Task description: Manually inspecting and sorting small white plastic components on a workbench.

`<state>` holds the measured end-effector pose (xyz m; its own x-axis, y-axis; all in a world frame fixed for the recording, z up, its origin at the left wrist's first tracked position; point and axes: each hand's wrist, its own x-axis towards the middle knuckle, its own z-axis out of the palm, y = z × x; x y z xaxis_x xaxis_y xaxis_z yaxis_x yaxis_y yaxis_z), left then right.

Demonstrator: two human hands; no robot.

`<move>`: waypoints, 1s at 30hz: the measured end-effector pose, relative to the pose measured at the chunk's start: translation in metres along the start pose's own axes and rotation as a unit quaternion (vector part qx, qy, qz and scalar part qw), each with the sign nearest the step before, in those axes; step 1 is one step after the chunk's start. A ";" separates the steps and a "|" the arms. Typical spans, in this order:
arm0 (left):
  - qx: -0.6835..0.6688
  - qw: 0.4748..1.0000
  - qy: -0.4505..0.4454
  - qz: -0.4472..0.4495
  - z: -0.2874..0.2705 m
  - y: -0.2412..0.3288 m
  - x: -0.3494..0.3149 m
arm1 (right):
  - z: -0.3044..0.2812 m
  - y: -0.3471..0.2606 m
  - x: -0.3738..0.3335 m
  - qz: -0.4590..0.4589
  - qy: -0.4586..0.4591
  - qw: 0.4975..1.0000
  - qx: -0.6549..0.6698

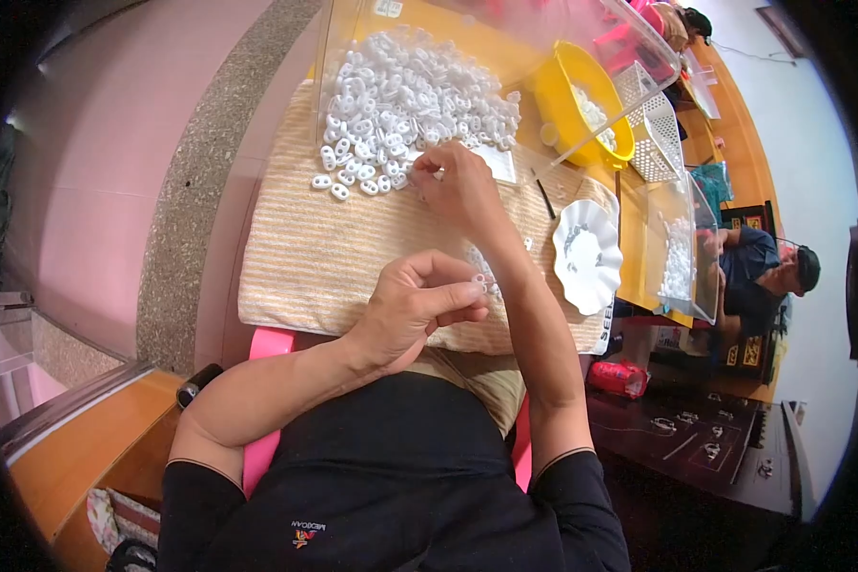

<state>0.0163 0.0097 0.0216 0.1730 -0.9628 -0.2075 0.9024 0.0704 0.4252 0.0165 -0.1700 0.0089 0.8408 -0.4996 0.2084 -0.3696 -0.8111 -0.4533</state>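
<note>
My left hand (pixel 412 303) is closed in a pinch over the striped towel. Between its thumb and fingertips is a small whitish piece with ring-like openings (pixel 482 280). Farther forward, my right hand (pixel 459 187) has its fingers bent together at the near edge of a heap of white two-hole plastic pieces (pixel 419 91). A bit of white (pixel 439 174) shows between those fingers. Several loose two-hole pieces (pixel 341 191) lie on the towel left of my right hand. Small pale parts (pixel 496 286) lie partly hidden beneath my right forearm.
A clear plastic bin (pixel 320 71) surrounds the heap. Right of it are a yellow basket (pixel 551 91) of white parts and a white perforated basket (pixel 665 143). A wavy white dish (pixel 587 286) and a thin black tool (pixel 544 198) lie on the beige towel (pixel 296 238). Another person (pixel 748 262) sits at right.
</note>
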 end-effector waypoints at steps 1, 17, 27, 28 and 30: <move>0.000 1.000 -0.001 0.001 0.000 0.000 0.000 | -0.001 0.002 -0.004 -0.006 -0.006 1.000 0.008; 0.022 1.000 0.013 -0.005 -0.001 -0.003 0.001 | -0.015 0.014 -0.022 0.026 -0.061 0.996 0.056; 0.006 1.000 0.011 -0.001 0.000 0.000 0.000 | -0.016 -0.004 -0.022 0.007 -0.067 0.998 -0.009; 0.006 1.000 0.012 0.001 0.000 0.001 0.000 | -0.017 -0.011 -0.023 0.016 -0.072 0.996 0.051; 0.018 1.000 0.009 0.000 0.002 0.001 -0.002 | -0.018 -0.023 -0.023 0.026 -0.075 0.991 0.109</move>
<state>0.0163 0.0113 0.0241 0.1795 -0.9582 -0.2227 0.8873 0.0600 0.4573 -0.0018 -0.1457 0.0299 0.8781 -0.4753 0.0551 -0.3343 -0.6919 -0.6399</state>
